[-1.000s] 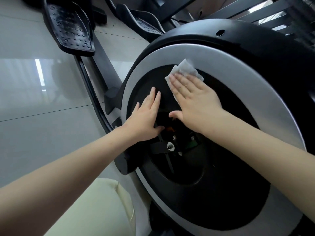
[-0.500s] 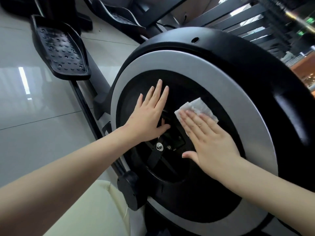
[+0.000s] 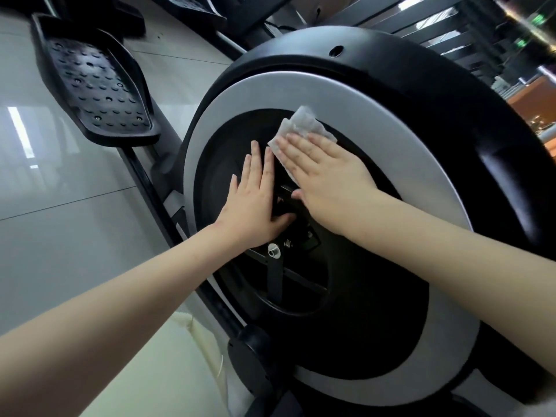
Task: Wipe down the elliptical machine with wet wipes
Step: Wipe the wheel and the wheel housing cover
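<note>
On black flywheel disc (image 3: 361,341), right hand (image 3: 328,182) pressing wet wipe (image 3: 304,124), left hand (image 3: 255,206) flat

Person's body: bare forearms and hands, cream garment below.
Nails on left hand (image 3: 255,206) and right hand (image 3: 328,182) short, rounded. Both forearms bare to the frame edge. Pale cream cloth (image 3: 168,371) low in view, smooth, one seam or fold line; which garment, cannot tell.

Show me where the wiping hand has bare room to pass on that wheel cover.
Free: the silver ring right of the wet wipe, and the black disc below the forearms. Crowded: the centre, where left hand, right hand and crank bolt sit close.
</note>
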